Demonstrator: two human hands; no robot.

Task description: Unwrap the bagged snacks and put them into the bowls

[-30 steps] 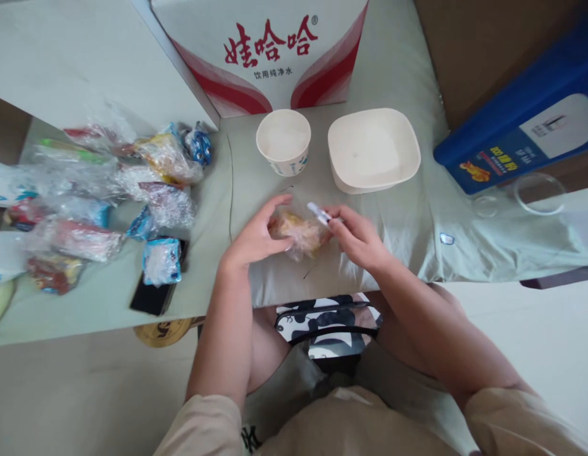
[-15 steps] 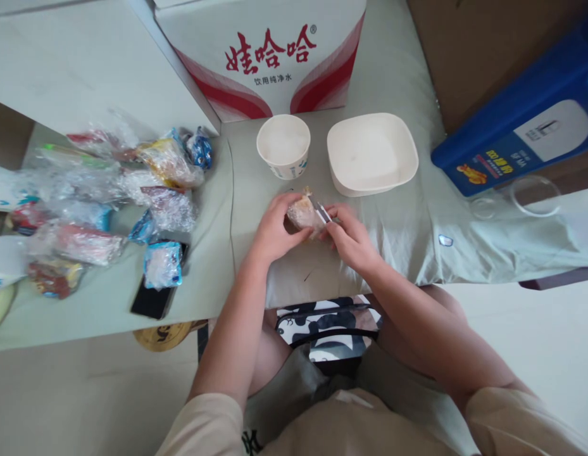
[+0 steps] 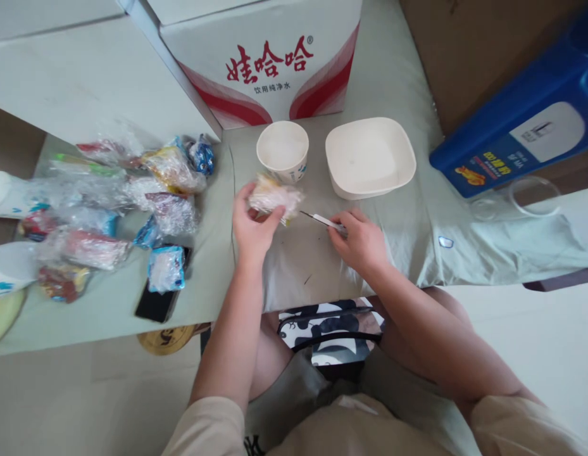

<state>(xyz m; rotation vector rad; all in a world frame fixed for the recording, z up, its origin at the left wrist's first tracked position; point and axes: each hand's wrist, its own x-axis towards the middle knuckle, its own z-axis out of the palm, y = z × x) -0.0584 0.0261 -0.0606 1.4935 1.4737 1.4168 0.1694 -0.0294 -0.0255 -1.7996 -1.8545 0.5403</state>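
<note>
My left hand [image 3: 256, 225] is closed around a small packet wrapped in clear plastic film [image 3: 273, 196], pale with yellowish bits, slightly blurred. It is raised just in front of a white paper cup [image 3: 283, 147]. In my right hand [image 3: 359, 235] is a slim craft knife [image 3: 328, 221] with a pale handle, its thin dark tip pointing left toward the packet. A small gap separates the tip from the packet. Behind my right hand stands a cream rectangular bowl [image 3: 364, 158]; its inside shows no contents.
Several film-wrapped packets [image 3: 97, 247] lie heaped on the left, one [image 3: 166, 269] resting on a black phone [image 3: 154, 305]. A white-and-red carton [image 3: 275, 69] stands behind. To the right are a blue container [image 3: 516, 126] and a clear plastic cup [image 3: 526, 197].
My hands have moved apart. The left has carried the wrapped packet left and up toward the cup and turned it; the knife has come away from the packet, to the right.
</note>
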